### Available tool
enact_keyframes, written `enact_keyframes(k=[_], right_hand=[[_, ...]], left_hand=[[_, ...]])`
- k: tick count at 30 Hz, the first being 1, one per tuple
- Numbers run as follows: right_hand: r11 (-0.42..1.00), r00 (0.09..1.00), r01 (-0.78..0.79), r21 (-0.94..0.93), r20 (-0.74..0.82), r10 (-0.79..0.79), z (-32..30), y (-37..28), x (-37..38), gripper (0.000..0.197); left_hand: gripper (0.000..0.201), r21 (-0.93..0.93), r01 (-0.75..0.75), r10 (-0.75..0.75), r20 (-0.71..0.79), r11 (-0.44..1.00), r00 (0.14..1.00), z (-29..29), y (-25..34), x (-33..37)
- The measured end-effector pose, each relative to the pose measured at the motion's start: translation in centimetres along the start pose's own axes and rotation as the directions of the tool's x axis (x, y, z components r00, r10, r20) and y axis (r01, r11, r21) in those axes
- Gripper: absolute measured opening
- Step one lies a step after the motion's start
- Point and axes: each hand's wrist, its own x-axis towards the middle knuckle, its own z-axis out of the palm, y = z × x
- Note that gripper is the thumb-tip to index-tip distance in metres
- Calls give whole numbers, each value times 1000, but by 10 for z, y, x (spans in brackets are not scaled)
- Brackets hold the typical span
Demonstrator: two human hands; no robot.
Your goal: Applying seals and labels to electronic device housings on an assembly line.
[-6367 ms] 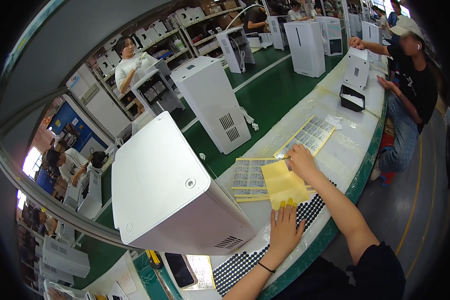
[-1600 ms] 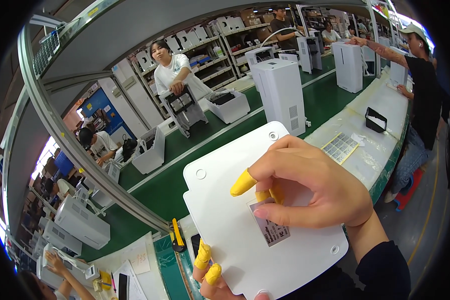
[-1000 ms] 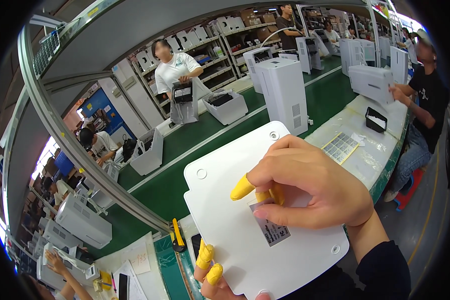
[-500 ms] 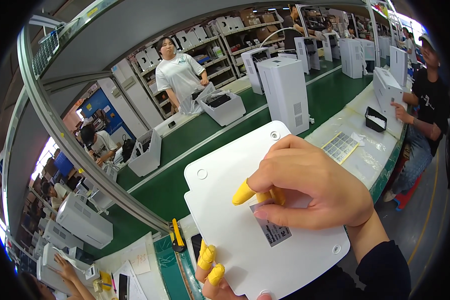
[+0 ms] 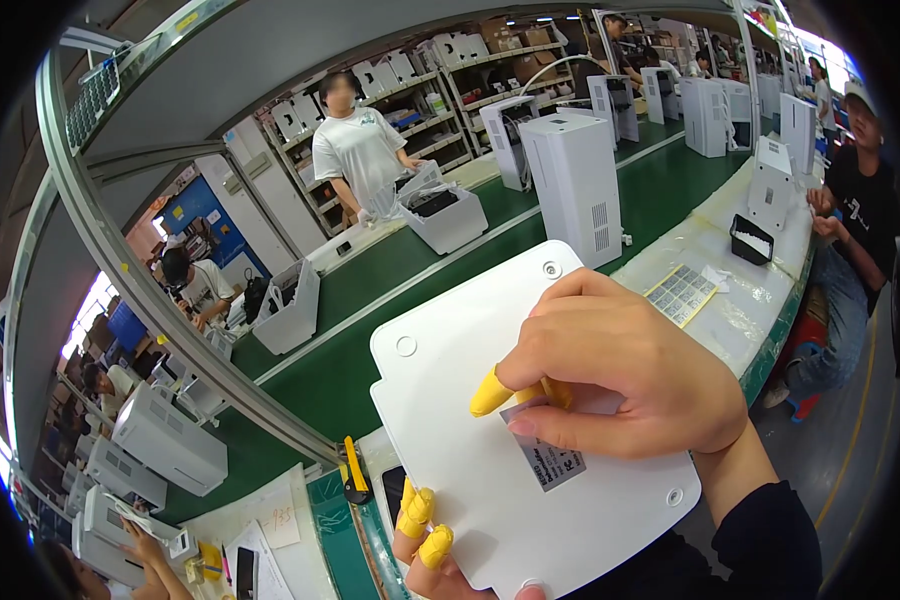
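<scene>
A white plastic panel (image 5: 450, 370) with rounded corners and round recesses lies tilted in front of me. My left hand (image 5: 432, 548) grips its lower left edge, with yellow finger cots on the fingertips and the rest of the hand hidden beneath. Over the panel's middle is my right hand (image 5: 635, 375), its fingers curled and also wearing yellow cots. Thumb and fingers close together at the upper end of a silver printed label (image 5: 555, 468), which lies against the panel. The hand covers part of that label, so the exact pinch is hard to see.
A yellow utility knife (image 5: 354, 472) lies left of the panel. Beyond runs a green conveyor (image 5: 350, 330) carrying tall white appliances (image 5: 575, 190). On the right bench are a label sheet (image 5: 682, 295) and a black tray (image 5: 751, 240). A metal post (image 5: 190, 310) rises at left; co-workers sit and stand around.
My hands and the panel have hardly moved. At the right, the co-worker's hands have left the white housing, which now stands more upright, and have come together.
</scene>
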Motion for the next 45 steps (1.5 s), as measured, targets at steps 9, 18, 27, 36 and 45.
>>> enact_keyframes(k=[9,18,27,36,45], right_hand=[[996,998,62,-58,-21,-63,0,1,1,15],[848,979,190,-495,32,-200,-6,-7,-6,28],[946,967,187,-266,218,-130,-31,7,-2,52],[987,961,159,27,-233,-149,-21,16,-68,33],[922,839,-381,73,-391,378,70,84,-163,9]], left_hand=[[83,-17,38,-38,-4,999,999,0,-3,-2],[80,-86,-76,82,59,993,995,3,-7,-2],[78,-130,-93,100,48,987,994,3,-6,-9],[75,-295,50,-120,-225,954,967,23,-21,13],[65,-484,177,-200,4,857,980,55,-71,79]])
